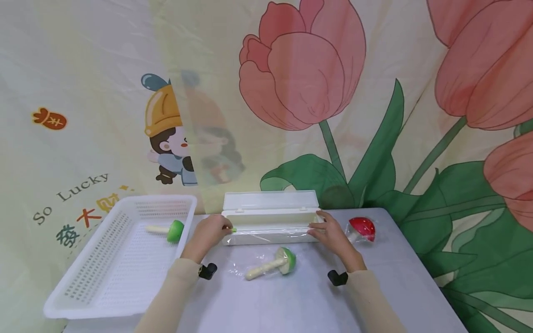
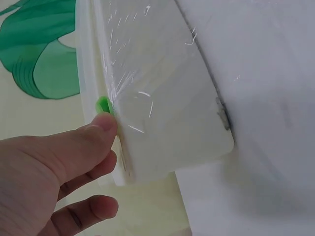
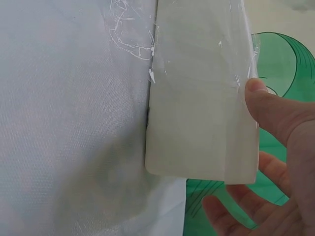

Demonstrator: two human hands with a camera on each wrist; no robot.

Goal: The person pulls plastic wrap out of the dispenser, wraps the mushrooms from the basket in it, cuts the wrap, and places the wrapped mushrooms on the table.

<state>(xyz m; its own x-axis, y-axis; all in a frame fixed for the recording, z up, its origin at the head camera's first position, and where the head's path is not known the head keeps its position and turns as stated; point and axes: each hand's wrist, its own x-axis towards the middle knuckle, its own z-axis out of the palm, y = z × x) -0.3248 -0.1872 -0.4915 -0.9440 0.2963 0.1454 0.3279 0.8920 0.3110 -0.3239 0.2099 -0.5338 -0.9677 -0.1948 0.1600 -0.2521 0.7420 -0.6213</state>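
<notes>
A white cling film dispenser (image 1: 270,237) with its lid (image 1: 270,200) raised lies across the table, clear film over its front. At its left end my left hand (image 1: 211,233) pinches a small green slide cutter (image 2: 103,104) between thumb and fingers. My right hand (image 1: 331,232) holds the dispenser's right end, thumb (image 3: 257,88) on the front edge and fingers around the end; their contact is partly hidden. In front lies a green-capped toy mushroom (image 1: 286,260) in clear film. Beyond the right hand is a red-capped toy mushroom (image 1: 363,228), also wrapped.
A white perforated basket (image 1: 120,303) stands at the left, with an unwrapped green-capped toy mushroom (image 1: 175,231) inside. A printed cloth (image 1: 200,46) hangs behind the table (image 1: 291,307).
</notes>
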